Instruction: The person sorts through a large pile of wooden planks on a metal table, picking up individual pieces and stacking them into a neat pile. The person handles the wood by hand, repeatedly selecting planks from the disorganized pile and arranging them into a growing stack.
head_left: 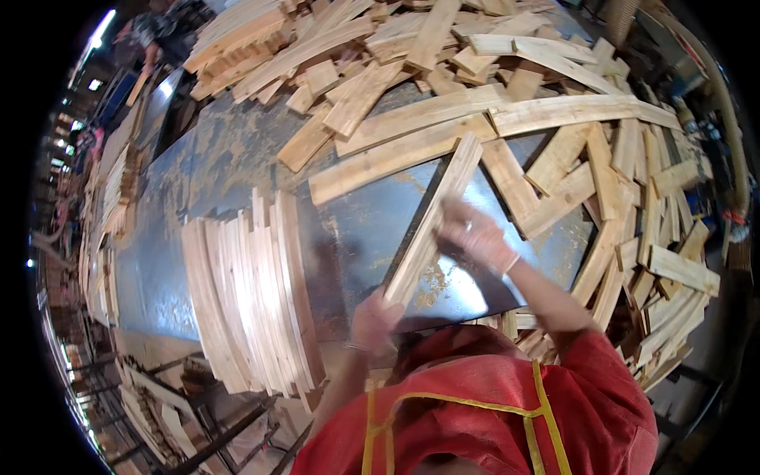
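A narrow wooden board stands out in front of me, slanting from its near end at my left hand up to the far right. My left hand is closed round that near end. My right hand, with a pale band at the wrist, is at the board's right side about midway along. Motion smears its fingers, so whether they grip the board or only touch it is unclear. To the left, a row of pale boards stands side by side on the metal tabletop, reaching over its near edge.
Loose boards lie heaped across the back and down the right side. A longer plank lies just beyond my board. Sawdust patches cover the tabletop. At the far left another person is partly visible. A metal frame stands at the lower left.
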